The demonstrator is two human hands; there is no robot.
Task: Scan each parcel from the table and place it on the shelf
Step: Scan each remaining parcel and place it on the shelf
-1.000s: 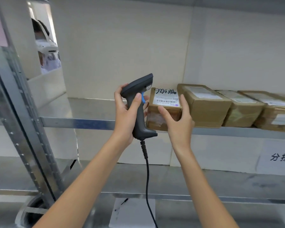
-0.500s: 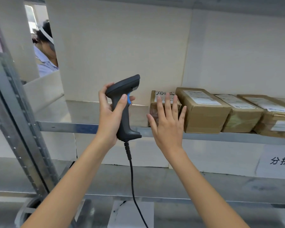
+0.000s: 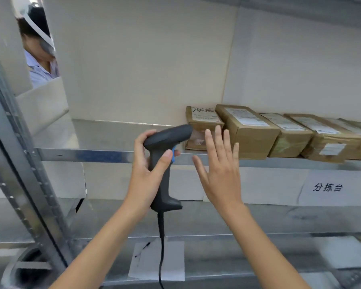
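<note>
- Since half a second ago the right hand (image 3: 221, 174) has drawn back off the leftmost parcel (image 3: 202, 127); its fingers, then laid flat on the box front, now hang in the air short of it, and the whole view has dipped so the shelf (image 3: 88, 155) sits higher relative to both hands.
- Nearest the camera, the left hand (image 3: 148, 170) is wrapped round the grip of the black barcode scanner (image 3: 165, 163), thumb across the handle by the blue trigger (its cable runs down out of the picture).
- Just right of it, the right hand is released, palm forward, fingers straight and slightly spread, holding nothing.
- Beyond the right fingertips, the leftmost parcel stands on the shelf, touching the taller parcel (image 3: 248, 130) on its right; the scanner's head covers its lower left corner.
- Farther right, the row of parcels (image 3: 321, 136) runs on and is cut off by the picture's edge; their labels are too blurred to read.
</note>
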